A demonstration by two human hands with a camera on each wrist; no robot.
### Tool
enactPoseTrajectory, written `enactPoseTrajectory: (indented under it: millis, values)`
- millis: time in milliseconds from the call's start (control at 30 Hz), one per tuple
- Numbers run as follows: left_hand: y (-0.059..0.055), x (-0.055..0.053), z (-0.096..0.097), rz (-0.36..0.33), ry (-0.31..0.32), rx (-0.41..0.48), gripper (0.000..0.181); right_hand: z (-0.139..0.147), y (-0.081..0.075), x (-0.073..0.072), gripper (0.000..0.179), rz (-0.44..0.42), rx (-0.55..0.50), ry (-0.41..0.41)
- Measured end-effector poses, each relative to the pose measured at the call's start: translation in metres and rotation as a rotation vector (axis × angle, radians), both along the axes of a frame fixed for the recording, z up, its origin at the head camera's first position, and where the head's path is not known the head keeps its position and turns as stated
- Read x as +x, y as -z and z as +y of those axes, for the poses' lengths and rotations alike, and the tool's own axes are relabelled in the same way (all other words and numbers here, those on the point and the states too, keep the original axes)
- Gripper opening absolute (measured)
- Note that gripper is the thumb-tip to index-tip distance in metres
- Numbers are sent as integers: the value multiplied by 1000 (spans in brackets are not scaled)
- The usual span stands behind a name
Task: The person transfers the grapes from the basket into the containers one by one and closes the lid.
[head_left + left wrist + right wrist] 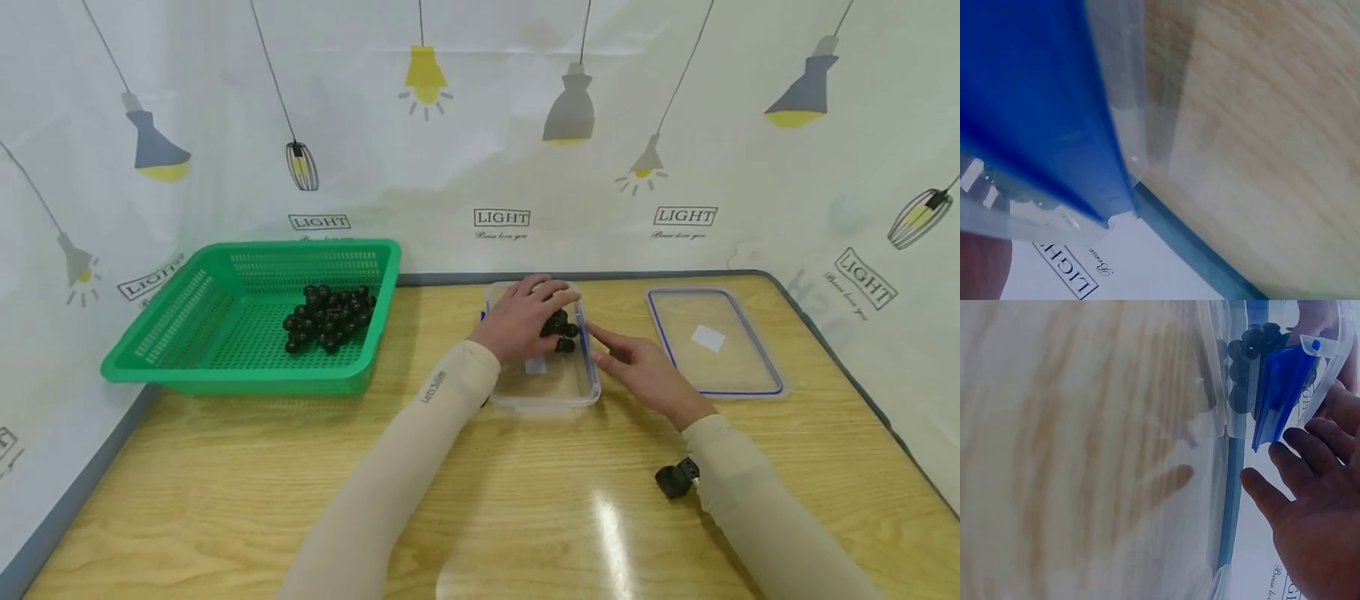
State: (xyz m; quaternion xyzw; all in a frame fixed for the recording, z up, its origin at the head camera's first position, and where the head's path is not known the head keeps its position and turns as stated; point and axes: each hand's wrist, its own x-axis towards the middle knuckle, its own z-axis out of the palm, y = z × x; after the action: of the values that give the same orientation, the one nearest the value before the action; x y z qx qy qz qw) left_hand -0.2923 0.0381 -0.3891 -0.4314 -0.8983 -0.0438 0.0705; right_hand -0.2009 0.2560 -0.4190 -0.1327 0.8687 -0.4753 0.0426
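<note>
My left hand (522, 321) reaches into a clear plastic box (543, 393), its fingers and thumb around a small bunch of dark grapes (564, 327). Seen from the right wrist, these grapes (1254, 347) show through the box wall. My right hand (643, 371) is held at the right side of the box with fingers extended, fingertips right at the rim. In the right wrist view, its fingers (1310, 453) lie close to a blue locking flap (1282, 387). Another blue flap (1041, 94) fills much of the left wrist view.
A green plastic basket (247, 385) stands at the left, with a larger bunch of dark grapes (330, 317) inside. On the right lies a clear lid (731, 362) with a blue seal. A white sheet printed with lamps (510, 175) rises behind the wooden table (525, 500).
</note>
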Motion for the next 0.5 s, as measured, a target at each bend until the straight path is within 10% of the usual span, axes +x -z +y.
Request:
enactPoseTrajectory:
  millis: [200, 500]
  values:
    - [-18, 1, -6, -17, 37, 66, 66, 2, -2, 1, 56, -23, 1, 9]
    - [-74, 13, -54, 75, -25, 154, 66, 0, -2, 1, 57, -25, 1, 4]
